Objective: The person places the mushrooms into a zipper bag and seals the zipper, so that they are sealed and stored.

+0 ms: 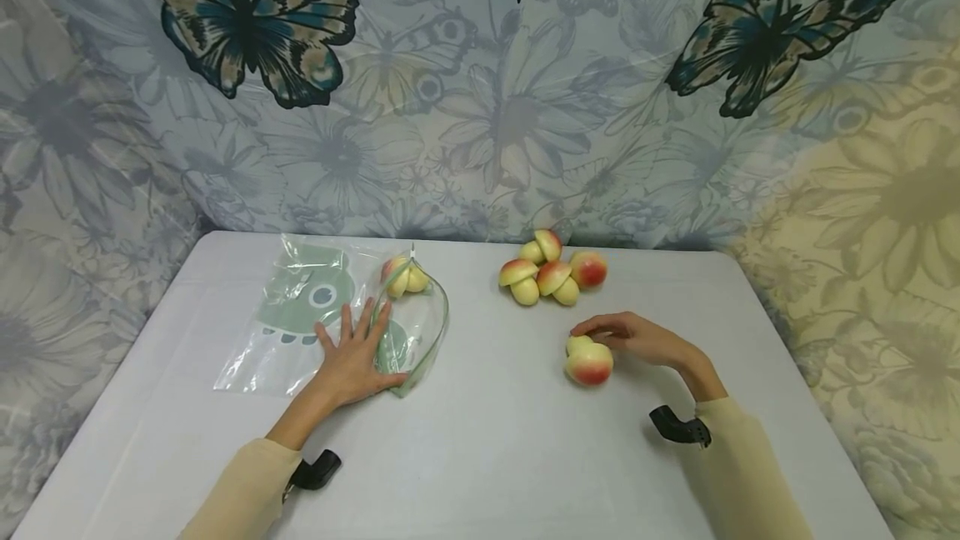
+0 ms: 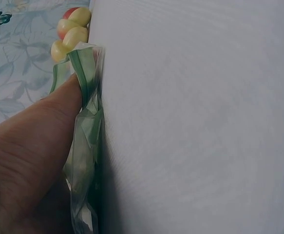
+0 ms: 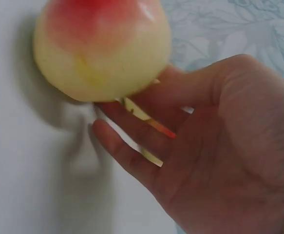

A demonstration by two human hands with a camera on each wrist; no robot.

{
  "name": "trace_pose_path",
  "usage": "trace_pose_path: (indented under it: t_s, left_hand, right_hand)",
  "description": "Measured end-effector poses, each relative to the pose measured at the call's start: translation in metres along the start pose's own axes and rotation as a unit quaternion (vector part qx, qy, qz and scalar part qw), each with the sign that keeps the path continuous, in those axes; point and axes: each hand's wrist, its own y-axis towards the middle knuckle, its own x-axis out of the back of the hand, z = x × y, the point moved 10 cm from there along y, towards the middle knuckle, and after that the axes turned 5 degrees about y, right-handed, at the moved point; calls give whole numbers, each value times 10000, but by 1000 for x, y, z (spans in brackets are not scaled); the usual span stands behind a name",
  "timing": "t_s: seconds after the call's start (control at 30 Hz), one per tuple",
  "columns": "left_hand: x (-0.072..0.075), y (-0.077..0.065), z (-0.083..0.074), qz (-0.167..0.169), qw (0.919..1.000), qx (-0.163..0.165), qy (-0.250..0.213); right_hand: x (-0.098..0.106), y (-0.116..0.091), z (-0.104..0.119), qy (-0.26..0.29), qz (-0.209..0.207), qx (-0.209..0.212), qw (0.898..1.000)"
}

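My left hand [image 1: 356, 365] lies with fingers spread on a clear plastic zip bag [image 1: 243, 357] printed with a green one-eyed creature. In the left wrist view its thumb is against the green-edged mouth of the bag [image 2: 85, 126]. A yellow and red toy mushroom [image 1: 408, 277] sits inside the bag near its parted mouth. My right hand [image 1: 641, 338] pinches another toy mushroom [image 1: 589, 363] by its stem side, with the red-tinged cap toward me. In the right wrist view that mushroom [image 3: 103, 48] hides some of the fingertips.
Several more toy mushrooms [image 1: 555, 273] are grouped at the back of the white table [image 1: 480, 457], right of the bag. Behind the table hangs a butterfly-and-flower cloth [image 1: 517, 123], and similar cloth flanks both sides.
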Motion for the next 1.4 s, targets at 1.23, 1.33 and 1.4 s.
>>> trace_pose_path:
  t_s: [1.23,1.33,1.4]
  left_hand:
    - [-3,1,2,3,10000,10,-7]
    - [-3,1,2,1,10000,12,-15]
    - [-2,1,2,-1,10000,21,-16]
  right_hand:
    - [13,-6,8,352,-2356,269,9709]
    - [16,-6,7,449,-2523,269,9662]
    - [19,-6,8,481,-2676,294,9619]
